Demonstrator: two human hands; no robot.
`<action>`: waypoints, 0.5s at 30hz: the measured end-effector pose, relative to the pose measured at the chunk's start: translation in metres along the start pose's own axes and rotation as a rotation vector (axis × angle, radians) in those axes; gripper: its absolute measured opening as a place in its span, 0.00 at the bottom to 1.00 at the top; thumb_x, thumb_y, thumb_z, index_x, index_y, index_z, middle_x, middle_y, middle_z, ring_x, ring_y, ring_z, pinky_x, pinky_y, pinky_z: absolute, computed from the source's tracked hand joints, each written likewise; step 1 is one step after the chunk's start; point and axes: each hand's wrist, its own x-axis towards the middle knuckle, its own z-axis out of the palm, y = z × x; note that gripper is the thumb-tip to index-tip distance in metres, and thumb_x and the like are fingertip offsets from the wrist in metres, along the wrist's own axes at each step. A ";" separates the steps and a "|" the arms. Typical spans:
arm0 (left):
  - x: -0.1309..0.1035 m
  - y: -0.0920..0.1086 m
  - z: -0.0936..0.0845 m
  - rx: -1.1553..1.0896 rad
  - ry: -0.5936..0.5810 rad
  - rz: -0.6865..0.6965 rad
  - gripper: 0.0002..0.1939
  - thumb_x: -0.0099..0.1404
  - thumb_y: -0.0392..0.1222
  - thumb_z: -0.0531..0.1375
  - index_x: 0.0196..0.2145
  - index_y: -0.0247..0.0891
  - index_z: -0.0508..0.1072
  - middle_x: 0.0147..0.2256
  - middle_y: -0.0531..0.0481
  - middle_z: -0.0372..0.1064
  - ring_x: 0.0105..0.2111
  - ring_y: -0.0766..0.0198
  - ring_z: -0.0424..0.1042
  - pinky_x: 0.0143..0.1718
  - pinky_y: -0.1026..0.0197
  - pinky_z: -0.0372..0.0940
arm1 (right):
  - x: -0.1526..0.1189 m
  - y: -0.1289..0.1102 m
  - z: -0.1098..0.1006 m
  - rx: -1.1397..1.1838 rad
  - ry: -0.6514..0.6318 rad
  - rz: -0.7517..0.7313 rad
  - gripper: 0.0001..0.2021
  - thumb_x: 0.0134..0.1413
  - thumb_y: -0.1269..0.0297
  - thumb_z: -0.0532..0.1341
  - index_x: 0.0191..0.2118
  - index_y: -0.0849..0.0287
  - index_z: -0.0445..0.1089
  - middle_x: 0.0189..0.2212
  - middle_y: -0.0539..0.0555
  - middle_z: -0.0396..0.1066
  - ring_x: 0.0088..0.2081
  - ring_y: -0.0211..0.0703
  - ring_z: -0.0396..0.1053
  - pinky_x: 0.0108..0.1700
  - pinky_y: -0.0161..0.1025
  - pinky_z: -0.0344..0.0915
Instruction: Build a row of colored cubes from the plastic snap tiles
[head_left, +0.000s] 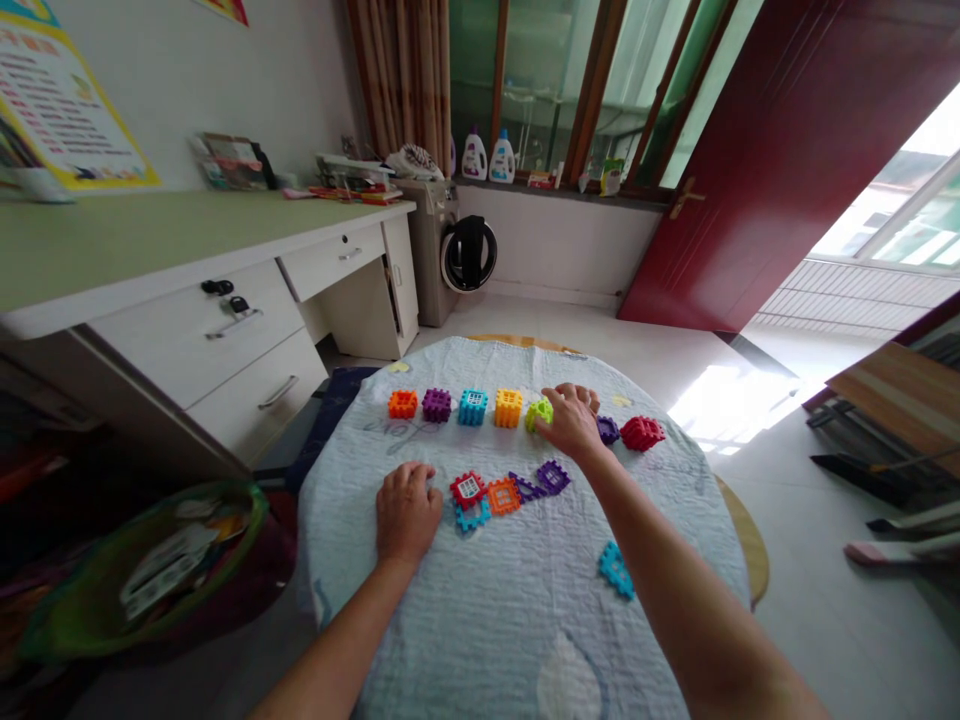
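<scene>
My left hand (409, 508) lies on the cloth with its fingers loosely bent and nothing in it. Just right of it are flat toothed building pieces: a red one (469, 488), a light blue one (472, 516), an orange one (504, 495), a purple triangle (528, 487) and a purple square (553, 477). My right hand (573, 420) reaches into the back row, thumb and forefinger around a lime green block (537, 412). The hand partly hides that block and whatever stands behind it. Beside its wrist sits a dark purple block (608, 430).
Orange (403, 404), purple (436, 405), light blue (473, 407) and yellow (508, 407) blocks stand left in the row; a red block (643, 433) ends it. A blue piece (616, 570) lies near my right forearm. The round table's cloth (510, 620) is pale blue.
</scene>
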 end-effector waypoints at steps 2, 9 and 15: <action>-0.001 0.000 -0.001 -0.025 0.007 0.010 0.12 0.65 0.38 0.51 0.41 0.38 0.73 0.46 0.42 0.70 0.48 0.52 0.67 0.50 0.51 0.60 | -0.031 -0.001 0.001 0.073 0.069 -0.032 0.22 0.53 0.57 0.60 0.54 0.53 0.69 0.51 0.58 0.64 0.54 0.55 0.55 0.60 0.54 0.44; -0.005 0.003 -0.001 -0.163 -0.016 0.333 0.19 0.66 0.53 0.56 0.49 0.39 0.71 0.49 0.44 0.71 0.53 0.51 0.64 0.56 0.47 0.54 | -0.140 0.033 0.029 0.223 0.074 -0.060 0.15 0.53 0.64 0.58 0.47 0.54 0.72 0.50 0.58 0.66 0.54 0.54 0.59 0.57 0.52 0.55; -0.004 0.003 0.005 -0.182 -0.081 0.329 0.21 0.61 0.51 0.61 0.49 0.39 0.70 0.49 0.43 0.72 0.51 0.51 0.66 0.56 0.48 0.57 | -0.173 0.076 0.037 0.310 0.115 0.113 0.13 0.54 0.60 0.58 0.44 0.56 0.72 0.46 0.59 0.67 0.50 0.53 0.64 0.56 0.53 0.59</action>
